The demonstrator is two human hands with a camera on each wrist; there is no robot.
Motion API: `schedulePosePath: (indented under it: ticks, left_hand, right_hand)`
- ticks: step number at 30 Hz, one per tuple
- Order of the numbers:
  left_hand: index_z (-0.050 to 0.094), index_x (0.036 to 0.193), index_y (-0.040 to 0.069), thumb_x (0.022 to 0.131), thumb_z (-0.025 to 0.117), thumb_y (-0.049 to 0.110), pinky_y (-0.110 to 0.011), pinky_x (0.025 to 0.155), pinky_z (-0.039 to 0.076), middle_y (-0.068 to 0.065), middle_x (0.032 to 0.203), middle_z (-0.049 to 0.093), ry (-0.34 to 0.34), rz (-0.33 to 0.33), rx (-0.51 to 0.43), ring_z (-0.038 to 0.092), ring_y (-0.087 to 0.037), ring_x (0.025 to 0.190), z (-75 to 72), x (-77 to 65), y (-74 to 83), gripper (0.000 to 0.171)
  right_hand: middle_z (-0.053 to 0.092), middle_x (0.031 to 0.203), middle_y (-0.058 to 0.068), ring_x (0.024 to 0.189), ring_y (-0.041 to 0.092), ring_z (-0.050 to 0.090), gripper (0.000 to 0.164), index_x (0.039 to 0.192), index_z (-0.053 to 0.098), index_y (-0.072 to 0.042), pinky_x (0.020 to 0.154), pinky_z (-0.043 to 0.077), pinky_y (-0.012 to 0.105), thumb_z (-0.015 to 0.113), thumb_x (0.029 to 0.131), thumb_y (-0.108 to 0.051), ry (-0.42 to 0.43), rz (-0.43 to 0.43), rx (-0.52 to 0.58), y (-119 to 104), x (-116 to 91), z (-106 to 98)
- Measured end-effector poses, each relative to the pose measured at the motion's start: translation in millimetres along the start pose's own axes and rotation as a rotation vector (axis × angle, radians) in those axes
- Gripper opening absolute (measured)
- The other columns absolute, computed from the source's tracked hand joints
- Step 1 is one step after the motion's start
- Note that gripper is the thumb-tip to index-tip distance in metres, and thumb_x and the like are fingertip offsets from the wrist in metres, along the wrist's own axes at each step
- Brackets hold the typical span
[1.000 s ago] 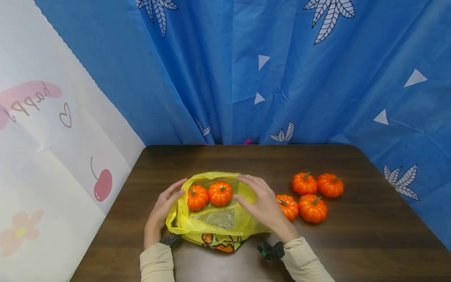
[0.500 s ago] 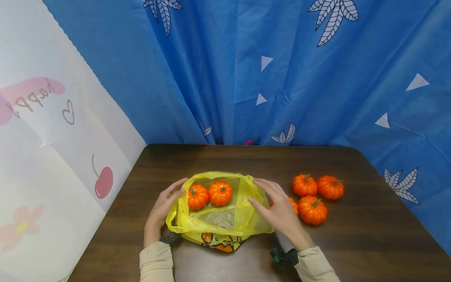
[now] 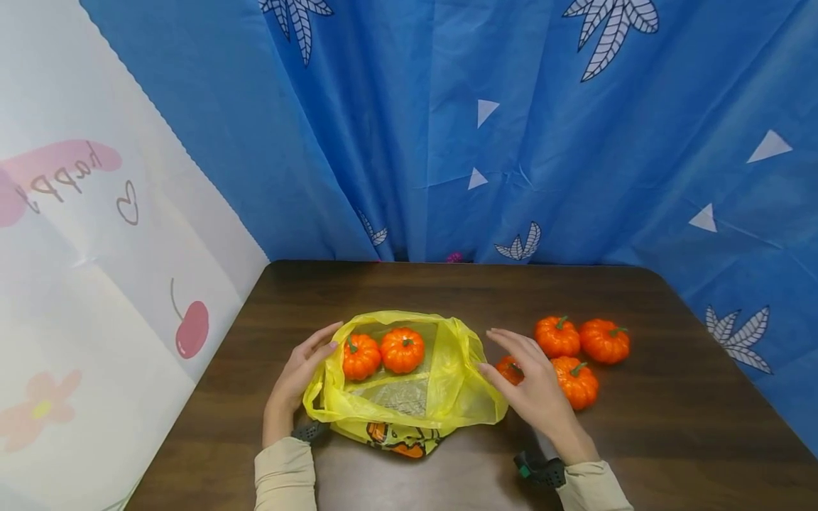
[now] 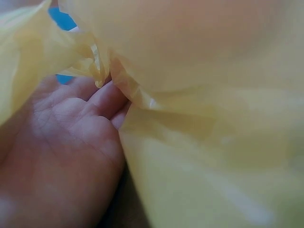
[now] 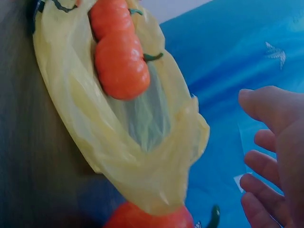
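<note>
A yellow plastic bag lies on the table with its mouth spread wide. Inside it, two small orange pumpkins with green stems sit side by side toward the left. My left hand rests against the bag's left rim with loosely bent fingers; in the left wrist view, yellow plastic partly hides those fingers. To the bag's right, my right hand is held in the air with fingers spread and nothing between them. In the right wrist view a gap shows between the right fingers and the bag.
Several more orange pumpkins stand together on the dark wooden table at right; my right hand partly covers one of them. A blue curtain hangs behind the table, and a white printed sheet borders the left side.
My right hand has drawn away from the bag's right rim, moving right toward the loose pumpkins. That side of the bag's mouth has widened slightly. My left hand has stayed in place.
</note>
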State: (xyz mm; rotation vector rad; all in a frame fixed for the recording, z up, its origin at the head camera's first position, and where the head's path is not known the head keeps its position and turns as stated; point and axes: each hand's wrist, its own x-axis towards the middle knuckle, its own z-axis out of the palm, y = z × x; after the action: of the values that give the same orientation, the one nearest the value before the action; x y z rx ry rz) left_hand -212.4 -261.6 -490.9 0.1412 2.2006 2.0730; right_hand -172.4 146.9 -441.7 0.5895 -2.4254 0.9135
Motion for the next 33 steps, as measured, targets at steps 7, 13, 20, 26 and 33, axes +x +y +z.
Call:
schedulePosePath:
  ticks: [7, 13, 20, 26, 33]
  left_hand:
    - [0.047, 0.155, 0.015, 0.107, 0.056, 0.03, -0.023, 0.096, 0.054, -0.012, 0.159, 0.044, 0.001, -0.014, 0.009, 0.058, -0.009, 0.123, 0.4, 0.7, 1.6, 0.051]
    - [0.046, 0.155, 0.016, 0.107, 0.056, 0.031, -0.023, 0.096, 0.054, -0.012, 0.159, 0.044, -0.002, -0.019, 0.005, 0.058, -0.011, 0.124, 0.4, 0.7, 0.6, 0.051]
    - [0.046, 0.155, 0.016, 0.107, 0.055, 0.03, -0.023, 0.096, 0.054, -0.013, 0.159, 0.044, -0.001, -0.018, 0.011, 0.058, -0.012, 0.123, 0.3, -0.6, 0.1, 0.051]
    - [0.046, 0.155, 0.016, 0.107, 0.055, 0.031, -0.022, 0.097, 0.053, -0.012, 0.159, 0.044, -0.003, -0.018, 0.014, 0.058, -0.011, 0.123, 0.5, -0.4, -0.1, 0.051]
    - [0.047, 0.155, 0.016, 0.107, 0.056, 0.031, -0.023, 0.096, 0.054, -0.012, 0.159, 0.044, 0.0, -0.022, 0.009, 0.058, -0.013, 0.124, 0.8, -0.1, -0.2, 0.051]
  right_hand:
    - [0.062, 0.142, 0.005, 0.131, 0.026, 0.056, 0.061, 0.139, 0.065, -0.015, 0.104, 0.049, 0.054, 0.088, 0.082, -0.018, -0.007, 0.029, -0.018, 11, -4, -8]
    - [0.061, 0.143, 0.007, 0.131, 0.03, 0.054, 0.062, 0.14, 0.063, -0.015, 0.104, 0.048, 0.058, 0.088, 0.083, -0.022, -0.066, 0.051, -0.045, 20, -8, -15]
    - [0.06, 0.144, 0.009, 0.131, 0.034, 0.054, 0.061, 0.141, 0.062, -0.014, 0.103, 0.047, 0.062, 0.086, 0.086, -0.024, -0.121, 0.061, -0.061, 27, -12, -21]
    - [0.06, 0.142, 0.015, 0.127, 0.039, 0.055, 0.057, 0.139, 0.063, -0.01, 0.1, 0.047, 0.066, 0.082, 0.089, -0.03, -0.186, 0.093, -0.104, 28, -14, -23]
    - [0.061, 0.142, 0.015, 0.127, 0.039, 0.056, 0.057, 0.139, 0.063, -0.009, 0.101, 0.049, 0.063, 0.08, 0.091, -0.034, -0.266, 0.132, -0.127, 33, -16, -23]
